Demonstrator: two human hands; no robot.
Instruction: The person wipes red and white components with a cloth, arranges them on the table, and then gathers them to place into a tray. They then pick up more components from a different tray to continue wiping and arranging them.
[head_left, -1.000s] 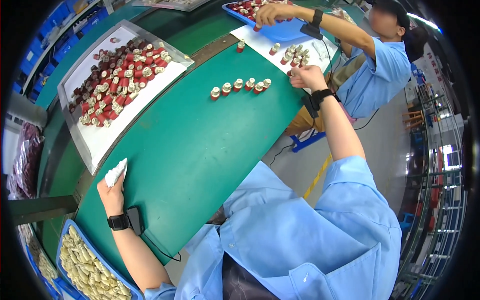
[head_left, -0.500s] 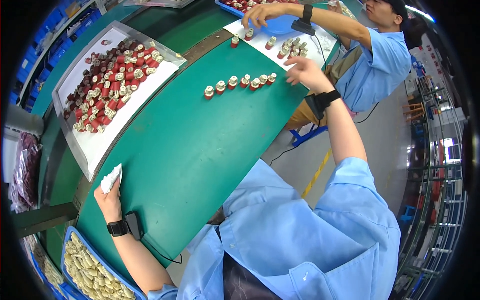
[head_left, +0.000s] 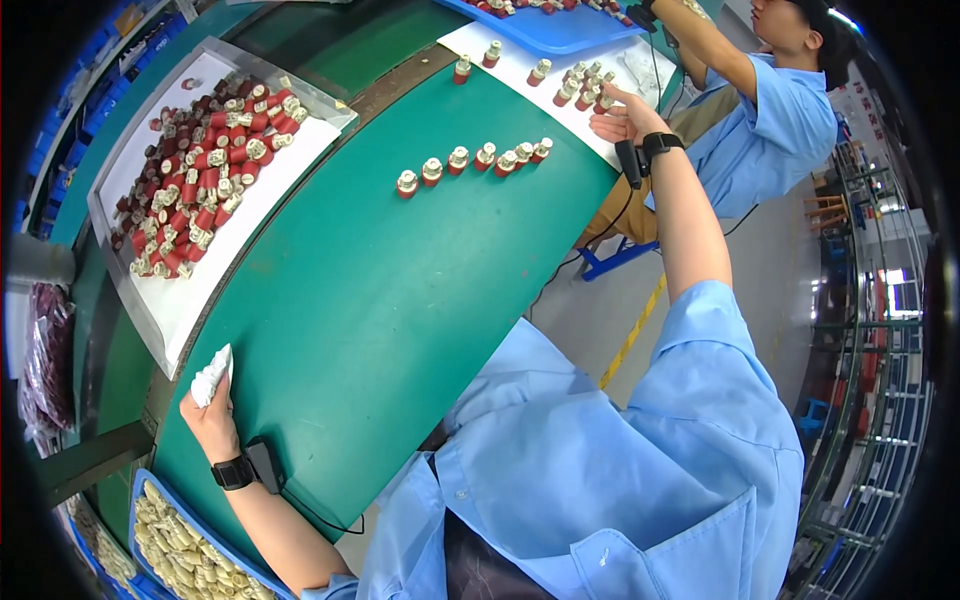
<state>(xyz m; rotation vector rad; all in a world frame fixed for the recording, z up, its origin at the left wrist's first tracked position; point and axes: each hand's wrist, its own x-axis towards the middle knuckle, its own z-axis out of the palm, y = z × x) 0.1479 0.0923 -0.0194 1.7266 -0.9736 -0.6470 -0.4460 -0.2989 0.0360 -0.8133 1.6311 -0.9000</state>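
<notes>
Open green table (head_left: 360, 300) between row of small red-and-cream parts (head_left: 470, 160) and full tray (head_left: 150, 310) at left.

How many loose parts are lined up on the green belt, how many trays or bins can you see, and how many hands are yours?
Red-and-white parts in the row on the green belt: 6
Trays and bins: 3 (grey tray of parts, blue tray, blue bin)
Own hands: 2 (left hand holding a white cloth, right hand open)
Total: 11
</notes>
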